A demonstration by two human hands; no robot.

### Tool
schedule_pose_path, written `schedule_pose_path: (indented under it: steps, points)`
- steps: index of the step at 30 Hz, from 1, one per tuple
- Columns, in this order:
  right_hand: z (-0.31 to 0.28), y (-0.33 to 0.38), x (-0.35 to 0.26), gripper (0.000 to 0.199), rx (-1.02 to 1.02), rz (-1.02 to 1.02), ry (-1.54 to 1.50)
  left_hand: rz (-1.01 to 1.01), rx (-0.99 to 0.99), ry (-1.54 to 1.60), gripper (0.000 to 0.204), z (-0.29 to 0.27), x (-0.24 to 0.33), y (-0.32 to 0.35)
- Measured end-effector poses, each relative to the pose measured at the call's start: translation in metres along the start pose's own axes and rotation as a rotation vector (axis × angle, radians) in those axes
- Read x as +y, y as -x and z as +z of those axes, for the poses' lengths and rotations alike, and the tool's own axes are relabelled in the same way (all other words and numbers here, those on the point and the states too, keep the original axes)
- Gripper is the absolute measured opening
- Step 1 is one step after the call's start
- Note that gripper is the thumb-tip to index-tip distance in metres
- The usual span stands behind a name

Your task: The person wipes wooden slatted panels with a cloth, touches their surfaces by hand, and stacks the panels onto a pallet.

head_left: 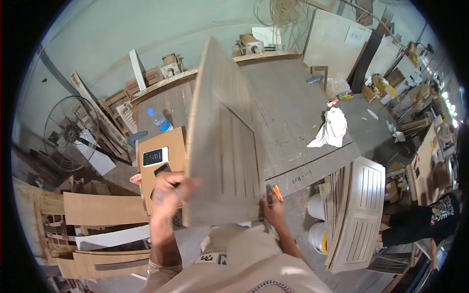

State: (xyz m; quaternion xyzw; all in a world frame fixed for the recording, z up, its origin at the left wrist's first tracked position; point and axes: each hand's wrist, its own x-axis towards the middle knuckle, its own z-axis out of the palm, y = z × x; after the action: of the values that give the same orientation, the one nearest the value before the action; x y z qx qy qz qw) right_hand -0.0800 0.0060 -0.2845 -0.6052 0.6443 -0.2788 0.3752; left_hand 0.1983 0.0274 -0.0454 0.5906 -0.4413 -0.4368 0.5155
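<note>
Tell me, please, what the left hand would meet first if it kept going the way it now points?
The left hand already grips the edge of the grey slatted panel and points right across it, so it would meet that panel first. Depth is hard to judge.

The person wears a beige short-sleeved shirt (244,259) with a dark printed patch; a chain necklace (270,284) hangs below; forearms bare.

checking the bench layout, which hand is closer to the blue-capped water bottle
Left. The left hand grips the left edge of the tilted grey panel, below the water bottle. The right hand holds the panel's lower right corner, clearly farther away.
</note>
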Motion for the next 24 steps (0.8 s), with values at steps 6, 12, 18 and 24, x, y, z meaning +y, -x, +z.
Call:
schedule_pose_path:
  steps: [6,12,18,24]
  points:
    - [0.035,0.054,0.007,0.049,-0.15,0.14,0.187,0.321,-0.285,-0.265,0.032,0.04,0.011,0.029]
    - [-0.058,0.043,-0.125,0.05,0.034,0.13,-0.405,0.144,-0.67,0.235,0.043,0.057,-0.032,0.015]
    - [-0.124,0.018,-0.264,0.061,-0.096,-0.111,-0.04,-0.338,-0.133,-0.081,0.052,0.109,-0.305,-0.1]
    - [-0.156,-0.012,-0.233,0.054,0.161,-0.064,0.441,-0.737,-0.377,0.2,0.071,0.147,-0.317,-0.114]
